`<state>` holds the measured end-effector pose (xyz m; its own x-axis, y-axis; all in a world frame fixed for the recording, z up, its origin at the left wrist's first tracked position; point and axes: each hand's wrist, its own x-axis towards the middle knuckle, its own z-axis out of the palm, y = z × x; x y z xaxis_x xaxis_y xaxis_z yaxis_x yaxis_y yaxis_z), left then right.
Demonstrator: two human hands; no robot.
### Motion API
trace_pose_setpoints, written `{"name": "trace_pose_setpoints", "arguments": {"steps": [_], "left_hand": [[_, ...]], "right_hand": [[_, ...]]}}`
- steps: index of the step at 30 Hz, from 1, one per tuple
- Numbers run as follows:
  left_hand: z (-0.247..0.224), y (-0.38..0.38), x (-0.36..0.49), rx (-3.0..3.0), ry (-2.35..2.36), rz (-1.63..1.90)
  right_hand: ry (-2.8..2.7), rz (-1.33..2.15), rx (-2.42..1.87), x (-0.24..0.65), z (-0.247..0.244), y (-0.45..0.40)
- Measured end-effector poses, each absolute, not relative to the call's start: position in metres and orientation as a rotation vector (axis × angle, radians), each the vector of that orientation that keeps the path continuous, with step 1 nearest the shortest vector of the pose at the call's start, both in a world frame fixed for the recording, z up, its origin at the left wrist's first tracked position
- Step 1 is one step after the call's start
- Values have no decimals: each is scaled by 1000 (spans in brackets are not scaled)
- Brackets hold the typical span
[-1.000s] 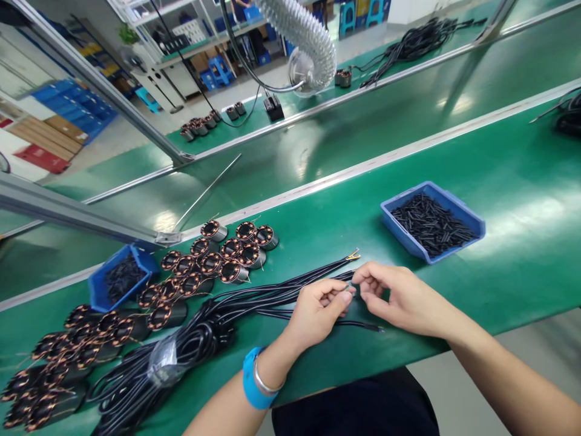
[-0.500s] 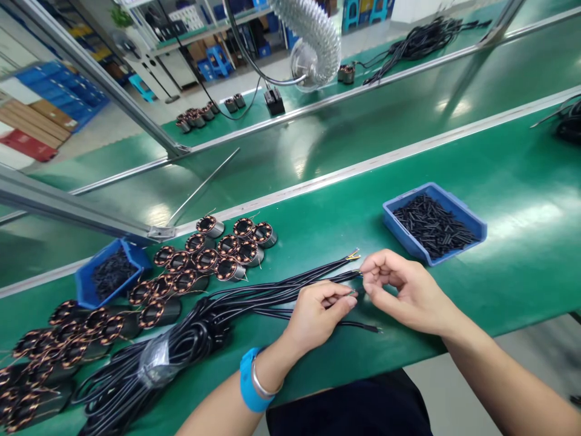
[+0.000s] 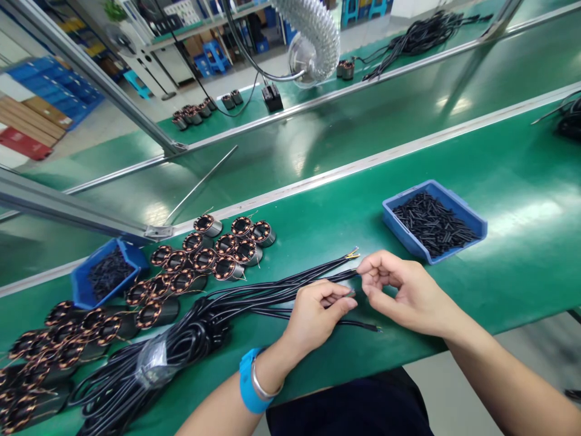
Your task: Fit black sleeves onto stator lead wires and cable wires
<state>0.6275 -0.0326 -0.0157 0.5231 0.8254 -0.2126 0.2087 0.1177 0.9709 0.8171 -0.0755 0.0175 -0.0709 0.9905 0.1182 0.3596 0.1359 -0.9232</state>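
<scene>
A bundle of black cables (image 3: 190,345) lies on the green bench, its loose ends fanning toward the right. My left hand (image 3: 315,315), with a blue wristband, pinches the end of one black cable between thumb and fingers. My right hand (image 3: 403,290) is just to the right, thumb and forefinger pinched together close to the same cable end; what they hold is too small to tell. Bare yellow wire tips (image 3: 351,253) of other cables lie just above my hands.
A blue tray (image 3: 476,223) of short black tubes sits right of my hands. Several copper-wound motor stators (image 3: 227,245) lie in rows at left, beside another blue tray (image 3: 84,290). A ribbed silver duct (image 3: 313,30) hangs at the back. The bench edge runs below my wrists.
My right hand has lifted slightly away from the left, and both hands sit a little higher on the bench. The view has drifted a little to the right.
</scene>
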Motion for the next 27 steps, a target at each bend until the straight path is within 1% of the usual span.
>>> {"name": "trace_pose_setpoints", "arguments": {"steps": [6, 12, 14, 19, 27], "left_hand": [[-18, -34, 629, 1294, 984, 569], [-16, -34, 629, 1208, 954, 551], [-15, -34, 628, 1225, 951, 559], [-15, -32, 627, 1233, 946, 556], [-18, -33, 627, 1240, 945, 546]], "right_hand": [[-1620, 1103, -1385, 812, 19, -75], [-1652, 1180, -1334, 812, 17, -76], [-1626, 1165, -1316, 817, 17, -76], [-1516, 994, -1271, 824, 14, -75], [-1529, 1020, -1226, 821, 12, -74]]}}
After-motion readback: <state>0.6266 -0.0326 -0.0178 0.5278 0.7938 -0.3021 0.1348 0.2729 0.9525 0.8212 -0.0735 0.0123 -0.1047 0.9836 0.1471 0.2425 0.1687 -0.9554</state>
